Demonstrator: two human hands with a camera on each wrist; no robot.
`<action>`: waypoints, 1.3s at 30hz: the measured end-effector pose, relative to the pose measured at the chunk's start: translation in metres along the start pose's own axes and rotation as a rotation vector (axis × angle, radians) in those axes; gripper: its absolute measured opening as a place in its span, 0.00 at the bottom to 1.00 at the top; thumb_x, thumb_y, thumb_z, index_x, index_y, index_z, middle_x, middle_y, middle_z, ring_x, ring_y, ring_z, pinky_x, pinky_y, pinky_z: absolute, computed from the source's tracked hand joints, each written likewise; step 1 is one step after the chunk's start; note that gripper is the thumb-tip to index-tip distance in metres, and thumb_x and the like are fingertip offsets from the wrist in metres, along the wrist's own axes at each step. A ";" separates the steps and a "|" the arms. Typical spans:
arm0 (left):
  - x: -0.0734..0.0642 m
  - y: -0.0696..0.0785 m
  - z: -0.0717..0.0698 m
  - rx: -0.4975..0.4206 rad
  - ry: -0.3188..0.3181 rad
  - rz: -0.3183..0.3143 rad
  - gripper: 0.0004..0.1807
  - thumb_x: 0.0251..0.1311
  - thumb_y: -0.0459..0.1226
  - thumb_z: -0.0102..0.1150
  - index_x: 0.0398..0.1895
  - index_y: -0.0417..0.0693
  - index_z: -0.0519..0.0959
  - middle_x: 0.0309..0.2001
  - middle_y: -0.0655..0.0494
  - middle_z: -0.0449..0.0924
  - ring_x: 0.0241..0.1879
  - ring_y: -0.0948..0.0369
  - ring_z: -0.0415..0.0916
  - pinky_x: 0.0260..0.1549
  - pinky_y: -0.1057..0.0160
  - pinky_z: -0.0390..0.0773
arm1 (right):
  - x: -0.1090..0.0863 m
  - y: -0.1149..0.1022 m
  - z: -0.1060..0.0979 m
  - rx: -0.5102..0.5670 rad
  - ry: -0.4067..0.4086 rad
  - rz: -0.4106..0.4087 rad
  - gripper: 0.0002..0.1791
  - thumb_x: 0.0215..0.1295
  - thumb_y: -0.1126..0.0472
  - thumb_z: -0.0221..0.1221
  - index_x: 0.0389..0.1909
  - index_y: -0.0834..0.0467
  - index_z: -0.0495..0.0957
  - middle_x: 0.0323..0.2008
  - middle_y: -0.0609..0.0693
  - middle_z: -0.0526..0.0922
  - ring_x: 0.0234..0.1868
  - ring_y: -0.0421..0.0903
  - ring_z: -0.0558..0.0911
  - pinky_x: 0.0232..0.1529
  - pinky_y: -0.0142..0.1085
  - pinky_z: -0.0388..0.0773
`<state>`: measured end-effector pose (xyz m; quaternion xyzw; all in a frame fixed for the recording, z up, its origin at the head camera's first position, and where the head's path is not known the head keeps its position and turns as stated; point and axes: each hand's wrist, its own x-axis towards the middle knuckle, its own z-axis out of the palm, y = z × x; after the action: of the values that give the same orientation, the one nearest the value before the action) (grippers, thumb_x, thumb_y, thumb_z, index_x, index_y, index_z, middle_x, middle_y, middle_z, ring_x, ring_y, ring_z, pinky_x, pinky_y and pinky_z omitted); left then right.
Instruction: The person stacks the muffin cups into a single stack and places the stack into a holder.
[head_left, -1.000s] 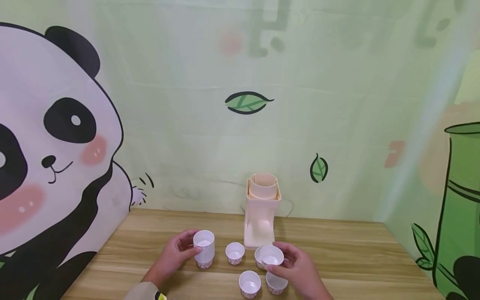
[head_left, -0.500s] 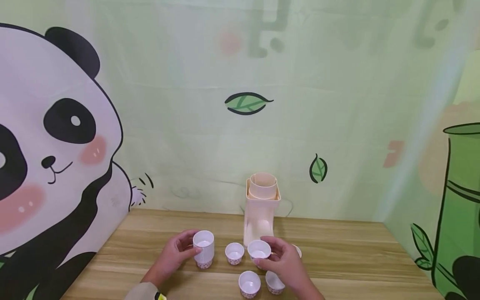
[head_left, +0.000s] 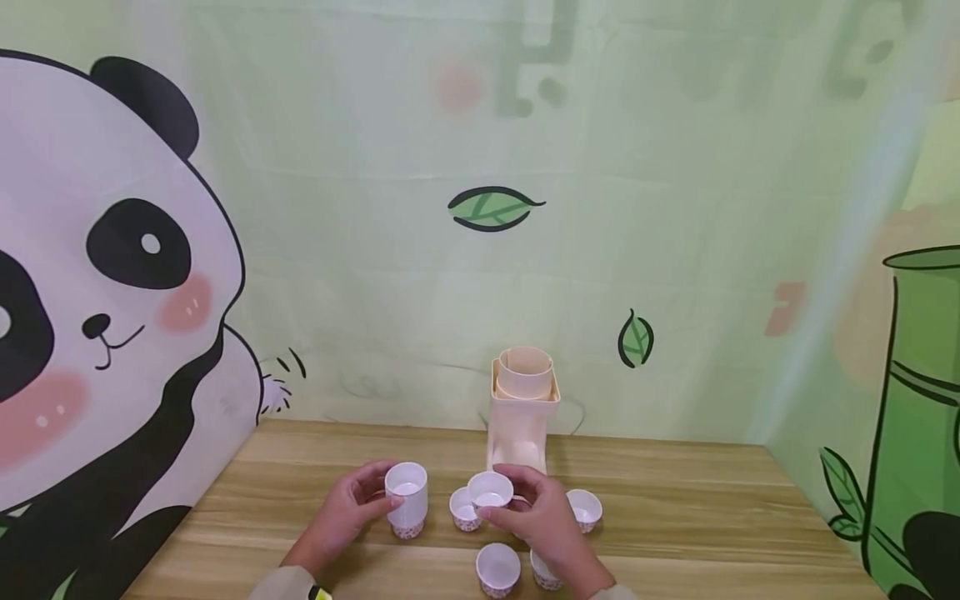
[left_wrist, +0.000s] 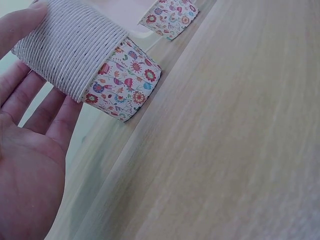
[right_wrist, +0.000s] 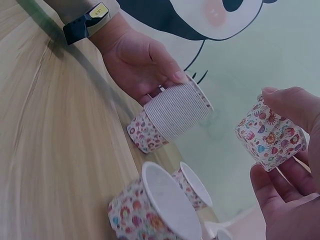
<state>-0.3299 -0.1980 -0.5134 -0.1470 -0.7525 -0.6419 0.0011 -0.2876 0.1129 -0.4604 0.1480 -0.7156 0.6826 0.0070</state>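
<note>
My left hand (head_left: 351, 504) grips a tall stack of nested paper cups (head_left: 407, 500) near the table's left side, thumb in front and fingers behind. In the left wrist view, its white rims are packed above the flowered lowest cup (left_wrist: 122, 82). My right hand (head_left: 546, 517) pinches a single flowered paper cup (head_left: 491, 492) by its side, off the table and upright. That cup is right of the stack, apart from it, and partly covers another cup (head_left: 464, 510). In the right wrist view, thumb and fingers lie on opposite sides of the held cup (right_wrist: 270, 135).
Loose paper cups stand on the wooden table (head_left: 675, 500): one in front (head_left: 498, 570), one partly behind my right forearm (head_left: 544, 572), one to the right (head_left: 584, 509). A pale pink stand with a round tube (head_left: 525, 375) is at the back, before a panda-printed backdrop (head_left: 360, 250).
My right hand has carried its cup leftward, closer to the stack, uncovering the cup on the right. My left hand and the stack have stayed in place.
</note>
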 end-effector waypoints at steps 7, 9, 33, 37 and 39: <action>0.000 -0.001 0.000 -0.007 0.003 0.013 0.32 0.61 0.35 0.70 0.67 0.36 0.72 0.60 0.37 0.80 0.57 0.63 0.79 0.56 0.72 0.77 | 0.007 -0.004 0.014 0.016 -0.003 -0.020 0.35 0.51 0.67 0.77 0.60 0.71 0.76 0.53 0.64 0.84 0.51 0.44 0.84 0.51 0.29 0.83; 0.000 -0.002 0.000 -0.014 -0.005 0.033 0.32 0.62 0.34 0.70 0.67 0.34 0.71 0.60 0.34 0.79 0.56 0.66 0.80 0.56 0.72 0.77 | 0.010 -0.005 0.018 0.021 -0.014 -0.021 0.35 0.52 0.66 0.77 0.61 0.71 0.75 0.54 0.64 0.84 0.51 0.45 0.83 0.51 0.29 0.83; 0.001 -0.001 0.002 -0.001 0.008 0.019 0.31 0.62 0.34 0.70 0.67 0.36 0.72 0.59 0.39 0.81 0.54 0.69 0.80 0.56 0.72 0.77 | 0.037 -0.009 0.046 0.051 -0.094 -0.045 0.31 0.55 0.67 0.75 0.60 0.68 0.78 0.52 0.64 0.85 0.50 0.48 0.86 0.51 0.32 0.85; 0.001 -0.001 0.001 -0.002 0.011 0.009 0.31 0.61 0.35 0.70 0.66 0.37 0.73 0.60 0.41 0.81 0.54 0.69 0.80 0.56 0.72 0.77 | 0.042 -0.009 0.051 0.045 -0.103 -0.042 0.31 0.55 0.67 0.75 0.60 0.68 0.78 0.52 0.64 0.86 0.49 0.47 0.87 0.51 0.33 0.85; 0.001 -0.002 0.001 0.000 0.006 0.014 0.31 0.62 0.35 0.70 0.67 0.36 0.73 0.60 0.40 0.81 0.54 0.69 0.80 0.56 0.72 0.77 | 0.045 -0.009 0.054 0.044 -0.105 -0.045 0.30 0.55 0.67 0.75 0.60 0.69 0.78 0.51 0.64 0.86 0.49 0.48 0.87 0.51 0.33 0.85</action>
<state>-0.3312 -0.1967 -0.5148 -0.1502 -0.7515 -0.6424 0.0079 -0.3184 0.0508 -0.4454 0.1998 -0.6964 0.6890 -0.0187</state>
